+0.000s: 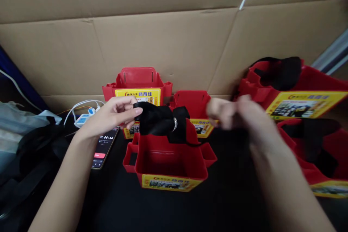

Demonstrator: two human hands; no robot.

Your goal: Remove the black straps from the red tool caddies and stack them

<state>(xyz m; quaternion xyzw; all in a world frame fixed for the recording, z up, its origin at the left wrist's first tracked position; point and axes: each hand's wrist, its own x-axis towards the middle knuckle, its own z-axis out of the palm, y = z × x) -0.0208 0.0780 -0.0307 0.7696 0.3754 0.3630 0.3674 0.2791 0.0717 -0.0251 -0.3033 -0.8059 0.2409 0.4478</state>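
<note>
My left hand (123,110) pinches one end of a bundled black strap (157,117) between thumb and fingers. The strap is folded over itself and a small silvery ring (175,124) shows on it. It hangs over the back edge of a red plastic box (171,152) with small side pockets and a yellow label on its front. My right hand (231,112) is off to the right of the strap, its fingers curled and smeared by motion. Whether it holds anything cannot be made out.
Behind stand two more red boxes (138,76) against a cardboard wall (163,50). Red boxes with black straps (288,74) are stacked at right. A phone (104,148), a white power strip (83,119) with cables and dark straps (35,163) lie at left.
</note>
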